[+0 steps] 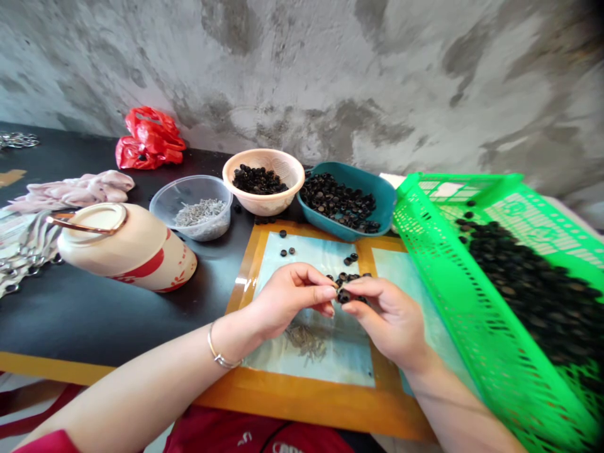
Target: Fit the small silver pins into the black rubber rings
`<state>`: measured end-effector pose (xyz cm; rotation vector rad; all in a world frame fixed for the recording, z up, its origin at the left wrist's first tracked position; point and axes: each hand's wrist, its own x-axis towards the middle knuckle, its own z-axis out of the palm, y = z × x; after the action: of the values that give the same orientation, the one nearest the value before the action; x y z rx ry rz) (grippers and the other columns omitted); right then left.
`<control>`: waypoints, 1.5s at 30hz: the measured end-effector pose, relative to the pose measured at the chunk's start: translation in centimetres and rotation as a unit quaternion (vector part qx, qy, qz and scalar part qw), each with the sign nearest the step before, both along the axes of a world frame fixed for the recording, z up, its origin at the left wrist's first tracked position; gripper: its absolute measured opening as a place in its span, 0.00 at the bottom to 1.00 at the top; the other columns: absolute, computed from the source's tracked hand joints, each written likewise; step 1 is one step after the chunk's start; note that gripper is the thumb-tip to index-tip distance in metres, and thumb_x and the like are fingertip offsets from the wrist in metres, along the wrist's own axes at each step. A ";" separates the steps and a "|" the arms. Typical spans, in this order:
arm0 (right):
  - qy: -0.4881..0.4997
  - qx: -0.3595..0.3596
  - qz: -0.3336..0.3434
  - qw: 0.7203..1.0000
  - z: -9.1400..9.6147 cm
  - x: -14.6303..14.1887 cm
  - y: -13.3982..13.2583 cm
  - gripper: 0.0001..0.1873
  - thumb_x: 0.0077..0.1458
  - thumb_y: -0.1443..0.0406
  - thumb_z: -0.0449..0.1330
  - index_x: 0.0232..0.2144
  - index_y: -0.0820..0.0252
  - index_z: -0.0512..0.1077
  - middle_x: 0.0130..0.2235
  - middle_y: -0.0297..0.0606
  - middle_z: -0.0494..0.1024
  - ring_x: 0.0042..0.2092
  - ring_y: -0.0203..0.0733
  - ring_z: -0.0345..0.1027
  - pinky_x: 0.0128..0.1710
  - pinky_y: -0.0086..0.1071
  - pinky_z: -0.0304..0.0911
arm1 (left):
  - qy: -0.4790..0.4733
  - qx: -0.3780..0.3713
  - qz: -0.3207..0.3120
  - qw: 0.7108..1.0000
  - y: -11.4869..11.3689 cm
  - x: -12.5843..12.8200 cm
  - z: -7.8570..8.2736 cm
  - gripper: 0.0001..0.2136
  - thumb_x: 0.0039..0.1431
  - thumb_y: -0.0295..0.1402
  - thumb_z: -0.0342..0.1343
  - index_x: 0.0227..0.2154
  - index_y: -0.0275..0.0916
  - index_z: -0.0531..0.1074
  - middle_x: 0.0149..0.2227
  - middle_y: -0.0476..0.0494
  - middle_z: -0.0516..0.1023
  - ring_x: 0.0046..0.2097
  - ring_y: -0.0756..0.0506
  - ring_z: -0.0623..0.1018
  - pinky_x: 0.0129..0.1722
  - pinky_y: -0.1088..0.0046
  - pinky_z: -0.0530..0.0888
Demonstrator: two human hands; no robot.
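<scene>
My left hand (pixel 292 299) and my right hand (pixel 387 321) meet above a glass-topped mat with an orange wooden frame (pixel 306 393). Between their fingertips is a small black bead (pixel 343 296), which my right hand pinches. My left thumb and fingers curl close together beside it, and anything thin in them is hidden. A loose cluster of black beads (pixel 349 277) lies just beyond my fingers. A small grey tangle of thin pieces (pixel 306 343) lies below my wrists.
A peach bowl (pixel 283 167) and a teal dish (pixel 377 189) hold black beads. A clear tub (pixel 191 207) holds silver pins. A tilted green basket (pixel 495 302) full of beads crowds the right. A cream canister (pixel 125 248) lies on the black table (pixel 94 314) before a concrete wall.
</scene>
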<state>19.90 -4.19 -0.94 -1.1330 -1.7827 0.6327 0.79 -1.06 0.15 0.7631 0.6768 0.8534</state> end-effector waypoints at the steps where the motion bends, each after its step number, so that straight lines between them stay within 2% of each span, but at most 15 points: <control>1: -0.001 0.000 0.001 1.000 0.0 0.0 0.0 0.09 0.55 0.60 0.65 0.39 0.54 0.75 0.36 0.38 0.82 0.37 0.44 0.77 0.36 0.35 0.72 | -0.001 0.002 -0.001 1.000 0.0 0.0 0.0 0.14 0.42 0.35 0.71 0.25 0.32 0.74 0.22 0.46 0.78 0.24 0.50 0.77 0.28 0.74 0.74; 8: 0.001 -0.010 0.012 1.000 0.0 -0.2 0.2 0.09 0.56 0.61 0.65 0.39 0.54 0.74 0.34 0.36 0.81 0.35 0.42 0.76 0.35 0.34 0.71 | 0.001 0.004 -0.016 1.000 0.0 -0.1 -0.3 0.13 0.43 0.36 0.71 0.26 0.33 0.74 0.21 0.46 0.78 0.24 0.50 0.77 0.28 0.75 0.74; 16: 0.047 -0.041 0.036 0.997 0.2 -0.7 0.0 0.11 0.56 0.68 0.64 0.42 0.52 0.74 0.35 0.33 0.80 0.34 0.38 0.76 0.35 0.32 0.73 | 0.011 0.011 -0.024 1.000 0.1 -0.2 -0.2 0.13 0.44 0.37 0.70 0.26 0.33 0.75 0.21 0.46 0.78 0.24 0.51 0.77 0.29 0.76 0.73; 23: 0.090 -0.105 0.082 0.987 0.6 -0.9 -0.2 0.12 0.57 0.68 0.63 0.45 0.54 0.73 0.36 0.35 0.81 0.34 0.38 0.77 0.34 0.31 0.74 | 0.028 0.000 -0.021 0.999 0.2 -0.2 0.0 0.14 0.42 0.37 0.71 0.24 0.32 0.74 0.21 0.47 0.77 0.23 0.52 0.75 0.27 0.77 0.72; 30: -0.013 -0.022 0.026 0.999 1.1 -0.5 0.4 0.08 0.55 0.66 0.65 0.39 0.54 0.77 0.37 0.37 0.80 0.40 0.42 0.75 0.41 0.36 0.71 | 0.036 0.005 0.003 0.999 0.3 0.0 -0.1 0.14 0.41 0.36 0.71 0.23 0.32 0.74 0.22 0.47 0.77 0.24 0.52 0.76 0.28 0.77 0.73; 36: 0.012 -0.060 0.012 0.998 0.5 -0.7 0.3 0.15 0.56 0.66 0.64 0.46 0.52 0.74 0.37 0.33 0.81 0.36 0.38 0.76 0.37 0.32 0.72 | 0.050 -0.008 0.011 0.999 0.3 0.0 -0.1 0.14 0.39 0.36 0.72 0.23 0.32 0.74 0.22 0.47 0.77 0.24 0.51 0.76 0.28 0.76 0.73; 41: -0.029 -0.036 0.014 0.999 0.3 -0.6 0.3 0.08 0.56 0.65 0.64 0.40 0.54 0.76 0.35 0.33 0.82 0.34 0.38 0.77 0.34 0.29 0.71 | 0.056 -0.025 -0.006 0.998 0.3 -0.1 -0.3 0.15 0.41 0.38 0.71 0.22 0.32 0.73 0.19 0.47 0.76 0.23 0.51 0.75 0.26 0.77 0.73; 45: -0.045 0.011 0.034 0.998 0.4 -0.5 0.5 0.06 0.56 0.63 0.65 0.36 0.56 0.74 0.33 0.34 0.81 0.32 0.38 0.76 0.32 0.29 0.70 | 0.039 -0.046 -0.037 0.998 0.3 -0.1 -0.5 0.17 0.40 0.40 0.71 0.21 0.33 0.72 0.18 0.46 0.76 0.21 0.52 0.74 0.24 0.78 0.72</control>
<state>19.36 -3.72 -0.51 -1.1050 -1.9079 0.6079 0.65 -0.76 -0.36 0.7364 0.7479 0.7237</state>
